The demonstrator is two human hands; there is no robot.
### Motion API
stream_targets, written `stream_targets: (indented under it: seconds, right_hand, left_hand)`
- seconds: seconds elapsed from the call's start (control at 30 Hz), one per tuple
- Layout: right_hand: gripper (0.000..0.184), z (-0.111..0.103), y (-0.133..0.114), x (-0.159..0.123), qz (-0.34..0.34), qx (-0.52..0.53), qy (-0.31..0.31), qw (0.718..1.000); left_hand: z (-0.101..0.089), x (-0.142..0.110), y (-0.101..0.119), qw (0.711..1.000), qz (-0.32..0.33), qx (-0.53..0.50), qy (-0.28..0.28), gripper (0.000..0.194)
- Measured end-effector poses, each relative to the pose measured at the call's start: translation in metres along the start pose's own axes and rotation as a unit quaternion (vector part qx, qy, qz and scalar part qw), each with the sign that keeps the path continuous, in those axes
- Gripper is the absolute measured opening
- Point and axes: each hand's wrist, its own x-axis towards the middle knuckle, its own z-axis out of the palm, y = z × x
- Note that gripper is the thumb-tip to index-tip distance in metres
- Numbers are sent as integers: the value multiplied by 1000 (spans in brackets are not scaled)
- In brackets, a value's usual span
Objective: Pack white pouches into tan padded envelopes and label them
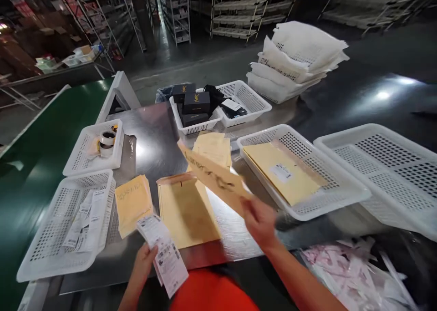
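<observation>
My left hand is closed on a few printed label sheets near the table's front edge. In my right hand is a tan envelope with dark handwriting, held up at a slant above the table. Below it lies a larger stack of tan padded envelopes. Left of that rests a smaller pile of handwritten envelopes, beside the labels. More tan envelopes lie behind the raised one, partly hidden by it. A white basket to the right holds tan envelopes with a white label.
Left are a white basket of paper slips and another with tape rolls, beside a green conveyor belt. Black boxes fill a basket at the back. Stacked baskets stand behind; a bag of scraps sits front right.
</observation>
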Motion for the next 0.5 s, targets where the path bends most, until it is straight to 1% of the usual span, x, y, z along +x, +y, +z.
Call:
stream_targets:
  seconds: [0.03,0.07,0.1,0.13,0.17,0.2,0.23,0.27,0.3,0.33,0.37,0.4,0.43,0.47,0.5]
  right_hand:
    - [29,-28,2,10,-27,-71,106,991]
    - [34,-53,4,18,-56,-131,169,975]
    - [41,-74,7,23,-93,-179,197,959]
    - [46,-90,12,27,-126,-224,195,947]
    - [49,-101,19,30,-147,-265,169,938]
    - [46,-107,31,31,-151,-305,131,931]
    - [41,-108,45,32,-129,-345,89,926]
    - [35,-107,63,32,-80,-377,39,922]
    - [31,-103,82,32,-15,-397,-8,918]
    - [31,-98,101,32,57,-399,-60,913]
    - [31,-91,118,32,109,-385,-110,910]
    - [30,-83,131,32,138,-369,-142,908]
    - [30,-73,140,31,153,-351,-166,909]
    - [32,-62,142,29,151,-340,-176,911]
    - [34,-49,139,27,149,-311,-175,922]
  left_hand:
    - [12,8,-4,996,32,55,-56,51]
    - [24,15,-10,987,58,106,-104,48]
    - [33,21,-17,976,74,153,-138,46]
    - [40,26,-25,966,80,192,-153,46]
    - [44,30,-33,957,82,225,-162,48]
    - [46,33,-40,947,85,260,-169,50]
    - [46,35,-46,938,87,288,-170,51]
    - [44,36,-49,933,91,305,-170,52]
    - [43,36,-50,930,97,313,-169,53]
    - [41,35,-47,928,102,317,-167,53]
    - [40,31,-41,927,105,319,-167,53]
    - [40,26,-32,926,111,318,-170,54]
    - [41,19,-21,924,122,314,-180,54]
    - [44,11,-7,921,135,309,-194,54]
    - [47,2,7,917,157,301,-208,54]
